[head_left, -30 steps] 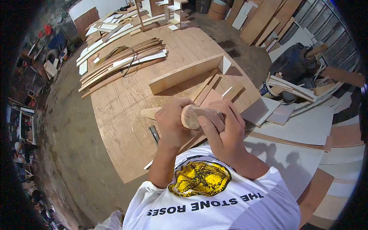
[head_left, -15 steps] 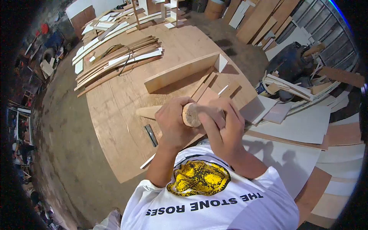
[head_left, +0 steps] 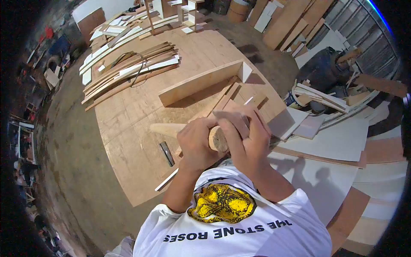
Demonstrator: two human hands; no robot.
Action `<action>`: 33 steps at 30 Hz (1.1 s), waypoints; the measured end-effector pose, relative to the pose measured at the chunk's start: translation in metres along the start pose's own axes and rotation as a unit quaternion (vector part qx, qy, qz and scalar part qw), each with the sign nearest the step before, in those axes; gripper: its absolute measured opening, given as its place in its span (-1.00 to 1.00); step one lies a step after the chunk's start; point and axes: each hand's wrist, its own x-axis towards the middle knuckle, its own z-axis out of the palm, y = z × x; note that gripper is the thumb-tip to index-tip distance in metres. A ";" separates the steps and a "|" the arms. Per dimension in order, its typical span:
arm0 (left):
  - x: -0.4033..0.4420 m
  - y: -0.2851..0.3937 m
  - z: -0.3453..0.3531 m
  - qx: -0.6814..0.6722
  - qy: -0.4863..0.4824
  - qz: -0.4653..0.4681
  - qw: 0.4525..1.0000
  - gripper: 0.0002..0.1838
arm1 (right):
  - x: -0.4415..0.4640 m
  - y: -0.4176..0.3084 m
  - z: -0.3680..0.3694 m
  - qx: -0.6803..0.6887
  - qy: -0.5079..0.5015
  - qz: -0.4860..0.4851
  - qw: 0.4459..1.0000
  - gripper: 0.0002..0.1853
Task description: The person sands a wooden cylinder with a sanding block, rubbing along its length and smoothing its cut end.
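Note:
A tapered wooden leg (head_left: 166, 129) lies in my left hand (head_left: 198, 142), whose fingers wrap around its thick part. The round, speckled end of the leg points towards me, and its narrow end reaches left over the table. My right hand (head_left: 250, 141) pinches a thin greyish-brown sheet that looks like sandpaper (head_left: 234, 119). The sheet and the right fingers are at the edge of the leg's round end. On the table left of my hands lies a short dark tool with a grey metallic part (head_left: 167, 153).
A plywood table (head_left: 122, 141) spreads ahead. On it stands a long plywood board (head_left: 201, 82) on edge, with wooden strips behind my hands. Piled slats (head_left: 132, 73) lie at the far left. White panels (head_left: 321, 132) and offcuts lie to the right, near a dark barrel (head_left: 321, 64).
My right hand and the sheet have shifted slightly across the leg's end, uncovering more of its right side. The leg and my left hand have tilted a little downward.

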 end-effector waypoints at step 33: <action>-0.007 -0.007 -0.027 0.005 0.017 -0.045 0.999 -0.44 | -0.002 -0.032 0.018 0.027 0.007 0.006 1.000 -0.79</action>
